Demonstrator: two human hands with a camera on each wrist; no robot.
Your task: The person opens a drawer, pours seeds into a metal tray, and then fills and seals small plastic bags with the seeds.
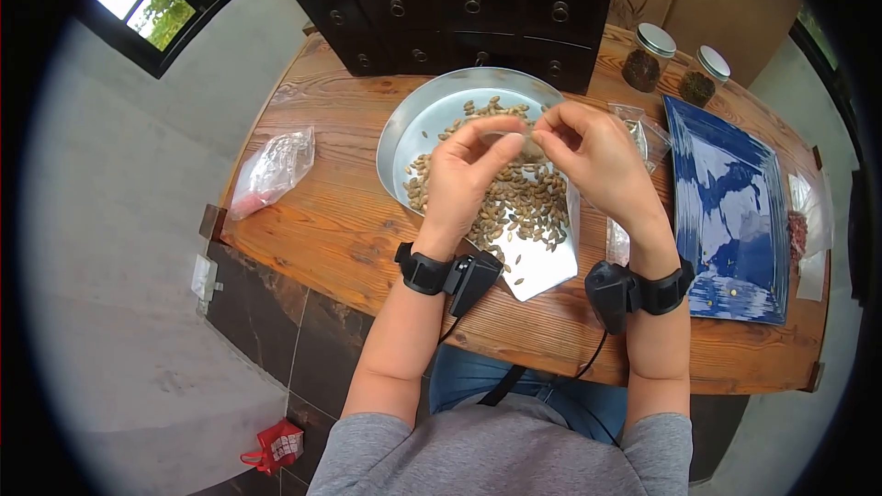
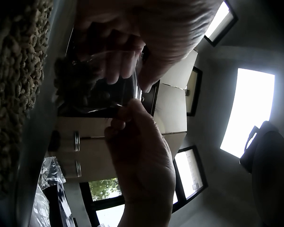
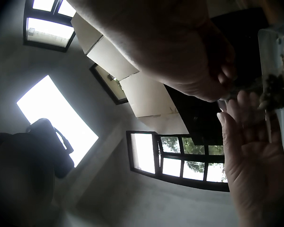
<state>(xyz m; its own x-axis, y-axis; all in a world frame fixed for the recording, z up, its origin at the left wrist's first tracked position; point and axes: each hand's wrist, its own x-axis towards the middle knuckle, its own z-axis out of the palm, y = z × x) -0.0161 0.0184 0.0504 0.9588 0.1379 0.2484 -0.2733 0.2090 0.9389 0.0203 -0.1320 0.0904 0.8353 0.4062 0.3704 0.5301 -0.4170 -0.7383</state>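
Head view: a small clear bag (image 1: 524, 140) is held up between the left hand (image 1: 464, 174) and the right hand (image 1: 597, 161), above a metal pan (image 1: 413, 119) heaped with seeds (image 1: 528, 207). The fingers of both hands are curled and pinched on the bag's top edge. The pan is set on a wooden counter (image 1: 340, 220), with a white sheet (image 1: 551, 266) under its near side. A filled plastic bag (image 1: 273, 170) is seen to the left, a blue tray (image 1: 726, 211) to the right, two lidded jars (image 1: 650, 57) at the far edge, and a dark drawer cabinet (image 1: 459, 0) behind the pan.

Left wrist view: the bag (image 2: 102, 87), holding seeds, is pinched from above and below by fingers (image 2: 128, 113), and part of it is hidden by them. The pan wall (image 2: 42, 123) runs down the left.

Right wrist view: the bag (image 3: 274, 85) is gripped at the right edge, much of it blocked by the hand (image 3: 180, 52) in front. Windows (image 3: 175, 161) are seen behind.
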